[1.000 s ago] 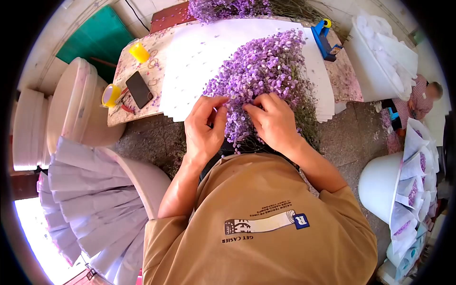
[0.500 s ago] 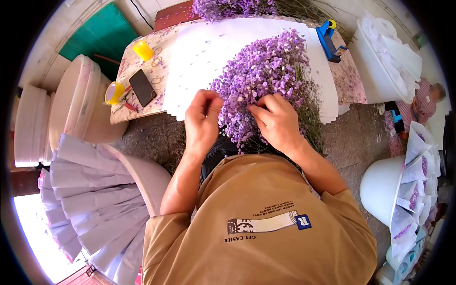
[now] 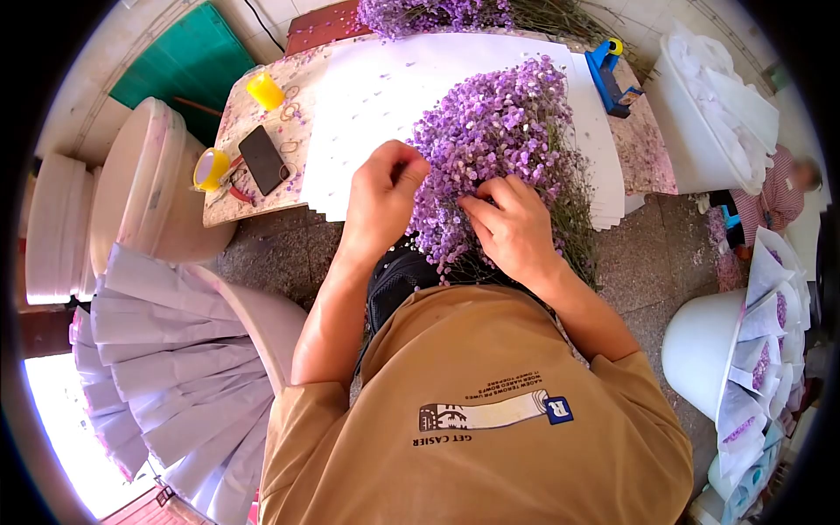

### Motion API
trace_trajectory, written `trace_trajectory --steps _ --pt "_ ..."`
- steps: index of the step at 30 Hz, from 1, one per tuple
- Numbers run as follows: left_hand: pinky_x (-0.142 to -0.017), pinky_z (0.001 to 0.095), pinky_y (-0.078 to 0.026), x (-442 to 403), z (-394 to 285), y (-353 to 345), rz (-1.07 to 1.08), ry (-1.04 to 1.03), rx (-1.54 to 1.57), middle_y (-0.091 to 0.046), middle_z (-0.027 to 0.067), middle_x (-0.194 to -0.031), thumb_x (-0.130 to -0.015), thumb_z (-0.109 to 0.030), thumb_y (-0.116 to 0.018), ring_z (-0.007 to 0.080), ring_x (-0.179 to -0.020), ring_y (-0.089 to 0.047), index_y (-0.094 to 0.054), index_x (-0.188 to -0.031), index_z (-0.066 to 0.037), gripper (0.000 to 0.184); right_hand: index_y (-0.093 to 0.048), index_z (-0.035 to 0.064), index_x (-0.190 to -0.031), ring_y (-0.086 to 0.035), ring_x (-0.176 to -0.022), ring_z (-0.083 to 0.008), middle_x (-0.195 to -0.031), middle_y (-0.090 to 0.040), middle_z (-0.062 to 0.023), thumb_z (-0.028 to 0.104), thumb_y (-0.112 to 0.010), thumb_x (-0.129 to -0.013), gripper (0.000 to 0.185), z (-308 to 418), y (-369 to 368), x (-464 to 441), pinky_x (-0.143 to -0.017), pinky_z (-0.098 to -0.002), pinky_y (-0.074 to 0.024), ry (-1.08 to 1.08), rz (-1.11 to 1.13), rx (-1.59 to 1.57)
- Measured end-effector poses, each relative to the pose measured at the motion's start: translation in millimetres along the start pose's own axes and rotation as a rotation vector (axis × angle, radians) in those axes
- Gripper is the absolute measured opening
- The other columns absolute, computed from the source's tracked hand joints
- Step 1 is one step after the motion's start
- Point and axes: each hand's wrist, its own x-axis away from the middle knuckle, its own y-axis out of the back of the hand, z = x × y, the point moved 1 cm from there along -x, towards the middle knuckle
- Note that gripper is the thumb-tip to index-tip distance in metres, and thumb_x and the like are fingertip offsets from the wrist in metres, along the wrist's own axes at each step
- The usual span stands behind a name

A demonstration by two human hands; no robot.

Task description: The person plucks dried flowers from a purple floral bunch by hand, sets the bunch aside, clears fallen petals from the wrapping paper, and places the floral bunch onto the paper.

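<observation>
Purple flower bunch (image 3: 490, 122): draped over near edge of our tabletop (image 3: 646, 157)

Look: dense, roughly fan-shaped mass of small round blooms, lilac to deeper purple, a few pale, almost white ones mixed in. Thin green-brown stems show down the right side, loose and tangled. Blooms spill down the left side toward us.

Position: upper part lies on the white paper sheets (image 3: 367, 114), lower part overhangs the near edge, just in front of our brown shirt (image 3: 490, 350).

Right hand (image 3: 512, 223): at the lower middle of the bunch, fingers bent, tips in among the blooms. We can't tell whether that grip is clamped on a stem or only resting there.

Left hand (image 3: 382, 194): at the bunch's left edge, thumb and fingers curled in close. We can't tell if that grip has anything pinched.

Around it: black phone (image 3: 262, 160) and yellow tape roll (image 3: 210, 169) on our left, blue tape dispenser (image 3: 605, 83) on our right, second purple bunch (image 3: 429, 16) at the far edge.
</observation>
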Motion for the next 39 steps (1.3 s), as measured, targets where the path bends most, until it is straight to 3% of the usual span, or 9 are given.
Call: trace_trajectory --steps 3,7,10,17,21,26,30,34,39 --pt "-0.067 0.0295 -0.048 -1 -9 -1 0.105 0.111 0.24 -0.062 0.0036 -0.079 -0.098 -0.007 -0.063 0.0112 -0.074 -0.056 -0.067 -0.1 0.001 0.009 -0.077 0.0111 -0.099 -0.059 -0.087 -0.0249 -0.091 -0.061 -0.0036 0.009 -0.075 -0.079 0.02 1 -1 0 -0.075 -0.0389 -0.0487 -0.002 -0.002 -0.008" --pt "-0.071 0.0431 -0.054 5 -10 -22 0.069 -0.183 -0.319 -0.068 0.0168 -0.089 -0.088 -0.01 -0.07 0.0328 -0.077 -0.068 -0.073 -0.091 -0.002 0.009 -0.076 0.0105 -0.099 -0.06 -0.086 -0.0259 -0.09 -0.061 -0.0047 0.01 -0.075 -0.082 0.017 2 2 -1 -0.074 -0.0395 -0.049 -0.001 0.006 -0.02" --pt "-0.071 0.046 -0.054 5 -16 -34 0.024 -0.148 -0.463 -0.066 0.0145 -0.089 -0.084 -0.014 -0.074 0.0367 -0.078 -0.067 -0.072 -0.087 -0.003 0.011 -0.076 0.0098 -0.099 -0.061 -0.086 -0.0255 -0.092 -0.062 -0.0047 0.011 -0.076 -0.082 0.018 3 10 -3 -0.073 -0.0394 -0.0513 -0.003 0.023 -0.018" --pt "-0.066 0.0446 -0.052 0 -18 -37 -0.046 -0.225 -0.335 -0.064 0.0118 -0.086 -0.082 -0.013 -0.074 0.0345 -0.074 -0.065 -0.069 -0.082 -0.004 0.01 -0.074 0.0074 -0.096 -0.063 -0.082 -0.0229 -0.097 -0.067 -0.0038 0.01 -0.081 -0.08 0.018 -10 59 -24 -0.068 -0.0364 -0.0526 0.008 -0.233 0.046" --pt "-0.063 0.0424 -0.051 -3 -27 -34 -0.09 -0.268 -0.297 -0.063 0.0115 -0.084 -0.079 -0.009 -0.073 0.0314 -0.068 -0.062 -0.066 -0.079 -0.005 0.008 -0.067 0.0089 -0.112 -0.062 -0.093 -0.0252 -0.101 -0.066 -0.004 0.013 -0.083 -0.078 0.037 -26 52 -33 -0.088 -0.0411 -0.043 -0.051 -0.118 0.141" --pt "-0.058 0.0233 -0.037 -5 -20 -18 -0.048 -0.039 0.402 -0.053 -0.0038 -0.078 -0.087 -0.001 -0.067 0.0034 -0.068 -0.044 -0.059 -0.088 -0.004 0.009 -0.066 0.0099 -0.107 -0.062 -0.091 -0.0238 -0.094 -0.067 -0.004 0.011 -0.082 -0.077 0.034 -32 34 -35 -0.089 -0.0406 -0.0409 -0.066 -0.127 0.077" --pt "-0.05 0.0235 -0.033 -2 -49 -9 -0.043 0.188 1.047 -0.055 0.0099 -0.077 -0.085 0.004 -0.045 0.0125 -0.059 -0.044 -0.053 -0.084 -0.004 0.011 -0.067 0.0097 -0.098 -0.063 -0.088 -0.025 -0.087 -0.067 -0.0048 0.005 -0.077 -0.078 0.023 -37 34 -40 -0.088 -0.0416 -0.0421 -0.094 -0.177 0.003" --pt "-0.045 0.0238 -0.027 15 -44 -21 0.292 0.249 0.947 -0.058 0.0102 -0.08 -0.088 0.007 -0.046 0.0106 -0.056 -0.041 -0.06 -0.089 -0.003 0.017 -0.068 0.0058 -0.091 -0.065 -0.084 -0.0285 -0.088 -0.069 -0.0081 0.004 -0.075 -0.079 0.014 -50 33 -39 -0.079 -0.0421 -0.0477 -0.193 -0.208 -0.221" --pt "-0.065 0.0281 -0.049 18 -21 -51 0.317 -0.058 0.159 -0.069 0.0084 -0.092 -0.097 -0.001 -0.055 0.017 -0.071 -0.062 -0.069 -0.112 0.001 0.021 -0.068 0.0006 -0.093 -0.067 -0.08 -0.0213 -0.089 -0.07 -0.0092 0.005 -0.077 -0.085 0.013 -60 34 -33 -0.074 -0.0336 -0.0526 -0.382 -0.286 -0.429"
